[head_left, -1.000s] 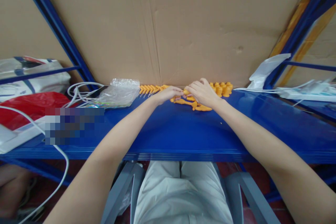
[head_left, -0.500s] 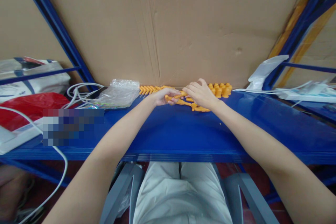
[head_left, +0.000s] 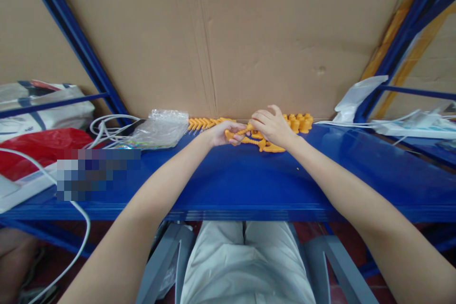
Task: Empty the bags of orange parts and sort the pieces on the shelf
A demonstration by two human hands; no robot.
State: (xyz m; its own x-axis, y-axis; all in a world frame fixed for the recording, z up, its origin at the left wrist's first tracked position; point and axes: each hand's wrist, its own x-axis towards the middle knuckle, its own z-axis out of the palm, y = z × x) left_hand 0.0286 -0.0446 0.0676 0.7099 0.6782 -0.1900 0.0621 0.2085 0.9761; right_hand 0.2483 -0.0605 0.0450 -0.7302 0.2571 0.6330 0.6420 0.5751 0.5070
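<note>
My left hand (head_left: 223, 133) is closed around one end of a thin orange plastic piece (head_left: 243, 131) with a knobbed end, held just above the table. My right hand (head_left: 273, 127) has its fingers closed at the other end of that piece; the fingertips are partly hidden. Just below my hands, another orange plastic part (head_left: 272, 148), curved with a slim stem, lies on the blue table (head_left: 242, 180). Behind my left hand runs a row of orange V-shaped pieces (head_left: 204, 123) with small chains. Several orange pot-shaped pieces (head_left: 301, 123) stand beyond my right hand.
A clear plastic bag (head_left: 160, 128) lies left of the V-shaped row, near white cables (head_left: 103, 128) and a red bag (head_left: 42, 149). At the right rear stands a white bag (head_left: 358, 97). Cardboard (head_left: 249, 38) walls off the back; blue frame posts (head_left: 71, 33) rise at the sides.
The orange piece has turned slightly between my hands, and its right end shows more. My right hand has shifted a little. The other orange parts look unmoved.
</note>
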